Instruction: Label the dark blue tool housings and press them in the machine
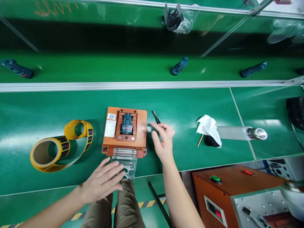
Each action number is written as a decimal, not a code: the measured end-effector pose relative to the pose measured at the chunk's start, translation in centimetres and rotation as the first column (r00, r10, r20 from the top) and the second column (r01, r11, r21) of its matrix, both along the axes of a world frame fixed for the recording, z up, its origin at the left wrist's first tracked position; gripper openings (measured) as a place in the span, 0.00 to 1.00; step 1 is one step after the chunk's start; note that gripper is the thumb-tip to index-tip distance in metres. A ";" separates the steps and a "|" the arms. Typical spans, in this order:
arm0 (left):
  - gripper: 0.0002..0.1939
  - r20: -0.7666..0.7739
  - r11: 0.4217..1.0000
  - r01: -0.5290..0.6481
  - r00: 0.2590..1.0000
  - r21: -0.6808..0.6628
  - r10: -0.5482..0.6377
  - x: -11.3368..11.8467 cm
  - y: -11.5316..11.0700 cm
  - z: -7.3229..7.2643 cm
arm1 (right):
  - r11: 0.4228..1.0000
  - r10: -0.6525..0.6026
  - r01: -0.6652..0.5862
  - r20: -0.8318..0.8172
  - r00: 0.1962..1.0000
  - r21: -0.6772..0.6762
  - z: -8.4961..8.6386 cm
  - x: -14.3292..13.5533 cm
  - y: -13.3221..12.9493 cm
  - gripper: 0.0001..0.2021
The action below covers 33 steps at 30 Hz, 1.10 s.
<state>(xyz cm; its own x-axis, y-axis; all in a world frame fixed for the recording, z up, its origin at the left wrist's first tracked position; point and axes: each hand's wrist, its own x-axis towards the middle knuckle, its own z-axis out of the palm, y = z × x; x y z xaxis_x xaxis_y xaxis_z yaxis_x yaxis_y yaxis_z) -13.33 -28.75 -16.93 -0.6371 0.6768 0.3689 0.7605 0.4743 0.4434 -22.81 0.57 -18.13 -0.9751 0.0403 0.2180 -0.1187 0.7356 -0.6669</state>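
An orange fixture block (142, 126) lies on the green bench, with a dark blue battery-like part (127, 124) in its central recess. White labels are stuck on its left side. A clear hinged cover (130, 164) hangs open at the front edge of the fixture. My left hand (104, 179) is beside and partly over this cover, fingers spread, holding nothing. To the right of the fixture, my right hand (163, 139) hovers with thumb and index finger apart and nothing between them. Just behind its fingertips lies a thin black pen-like tool (156, 117).
On the left stands a roll of yellow labels (46, 155) with a looped strip (76, 129). At right are a white cloth (207, 126) and a clear bottle with a metal cap (257, 133). An orange machine (223, 180) stands front right. Blue tools (179, 66) sit along the back.
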 end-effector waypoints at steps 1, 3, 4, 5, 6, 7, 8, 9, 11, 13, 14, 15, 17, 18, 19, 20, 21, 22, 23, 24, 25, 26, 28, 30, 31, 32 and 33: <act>0.26 0.004 0.998 -0.058 0.998 0.014 0.058 -0.1 -0.2 -0.5 | 0.985 0.157 -0.156 0.008 0.988 -0.073 0.7 -0.3 -0.7 0.18; 0.34 0.018 0.987 -0.157 0.988 0.020 0.157 -0.5 -0.5 -1.4 | 0.910 0.396 -0.390 0.018 0.918 -0.138 1.4 -1.0 -1.9 0.19; 0.36 0.024 0.982 -0.190 0.982 0.013 0.189 -0.7 -0.5 -1.8 | 0.885 0.454 -0.447 0.028 0.891 -0.134 1.5 -1.4 -2.3 0.19; 0.37 0.028 0.978 -0.210 0.977 0.001 0.210 -1.0 -0.5 -2.1 | 0.873 0.481 -0.473 0.043 0.876 -0.121 1.3 -1.7 -2.5 0.18; 0.38 0.026 0.975 -0.220 0.975 -0.011 0.220 -1.2 -0.4 -2.5 | 0.867 0.494 -0.487 0.059 0.867 -0.107 0.9 -2.0 -2.6 0.18; 0.38 0.021 0.975 -0.223 0.975 -0.020 0.223 -1.3 -0.4 -2.8 | 0.863 0.502 -0.495 0.071 0.862 -0.094 0.6 -2.2 -2.7 0.18; 0.38 0.015 0.974 -0.223 0.975 -0.025 0.224 -1.4 -0.3 -3.0 | 0.860 0.509 -0.503 0.074 0.858 -0.084 0.2 -2.4 -2.6 0.18; 0.38 0.011 0.974 -0.225 0.974 -0.027 0.225 -1.4 -0.3 -3.1 | 0.859 0.510 -0.506 0.069 0.857 -0.076 -0.1 -2.6 -2.6 0.18; 0.39 0.014 0.973 -0.230 0.973 -0.028 0.231 -1.3 -0.2 -3.2 | 0.865 0.501 -0.498 0.047 0.864 -0.060 -0.3 -2.9 -2.5 0.17; 0.39 0.020 0.971 -0.237 0.971 -0.030 0.238 -1.2 -0.2 -3.2 | 0.873 0.488 -0.486 0.030 0.872 -0.046 -0.2 -3.2 -2.6 0.17; 0.38 0.023 0.970 -0.242 0.970 -0.033 0.243 -1.1 -0.2 -3.2 | 0.872 0.490 -0.489 0.028 0.871 -0.039 0.0 -3.3 -2.7 0.17; 0.38 0.023 0.968 -0.247 0.969 -0.036 0.248 -1.1 -0.3 -3.2 | 0.866 0.501 -0.500 0.029 0.865 -0.034 0.2 -3.3 -2.9 0.17; 0.39 0.020 0.967 -0.252 0.967 -0.038 0.253 -1.1 -0.3 -3.2 | 0.847 0.532 -0.531 0.041 0.846 -0.028 0.5 -3.2 -3.1 0.17; 0.39 0.016 0.968 -0.249 0.968 -0.037 0.250 -1.1 -0.3 -3.2 | 0.841 0.541 -0.541 0.046 0.839 -0.027 0.6 -3.1 -3.2 0.16; 0.39 0.013 0.969 -0.244 0.970 -0.036 0.245 -1.2 -0.3 -3.2 | 0.842 0.540 -0.539 0.048 0.841 -0.027 0.7 -3.1 -3.3 0.16; 0.39 0.009 0.971 -0.237 0.971 -0.036 0.238 -1.2 -0.3 -3.2 | 0.850 0.527 -0.526 0.048 0.849 -0.029 0.7 -3.0 -3.5 0.16; 0.39 0.006 0.972 -0.230 0.973 -0.037 0.231 -1.3 -0.3 -3.2 | 0.862 0.508 -0.506 0.049 0.860 -0.033 0.6 -3.1 -3.6 0.16; 0.39 0.005 0.973 -0.227 0.974 -0.037 0.227 -1.3 -0.2 -3.2 | 0.876 0.483 -0.481 0.048 0.874 -0.043 0.6 -3.2 -3.7 0.15; 0.39 0.007 0.973 -0.226 0.974 -0.036 0.226 -1.4 -0.2 -3.2 | 0.891 0.452 -0.449 0.050 0.891 -0.061 0.6 -3.3 -3.9 0.15; 0.39 0.012 0.973 -0.228 0.973 -0.032 0.229 -1.4 -0.2 -3.2 | 0.909 0.412 -0.407 0.055 0.910 -0.088 0.7 -3.5 -4.1 0.16; 0.40 0.018 0.973 -0.231 0.973 -0.027 0.232 -1.5 -0.2 -3.2 | 0.928 0.362 -0.353 0.064 0.930 -0.122 0.8 -3.7 -4.3 0.16; 0.40 0.024 0.972 -0.233 0.972 -0.020 0.233 -1.5 -0.2 -3.1 | 0.943 0.309 -0.295 0.078 0.948 -0.153 0.9 -3.8 -4.6 0.16; 0.40 0.034 0.972 -0.233 0.972 -0.015 0.233 -1.5 -0.3 -3.1 | 0.964 0.231 -0.211 0.116 0.966 -0.163 1.3 -4.0 -5.3 0.22; 0.39 0.036 0.971 -0.237 0.971 -0.016 0.237 -1.5 -0.3 -3.2 | 0.975 0.214 -0.202 0.157 0.964 -0.089 1.8 -4.1 -6.1 0.29; 0.39 0.035 0.970 -0.242 0.969 -0.018 0.243 -1.5 -0.3 -3.3 | 0.976 0.218 -0.214 0.171 0.961 -0.041 2.2 -4.1 -6.5 0.29; 0.39 0.034 0.968 -0.249 0.968 -0.019 0.250 -1.5 -0.4 -3.4 | 0.975 0.218 -0.220 0.180 0.959 -0.008 2.8 -4.1 -6.9 0.29; 0.38 0.030 0.967 -0.256 0.966 -0.016 0.256 -1.5 -0.4 -3.5 | 0.977 0.211 -0.215 0.184 0.960 0.003 3.5 -4.1 -7.2 0.27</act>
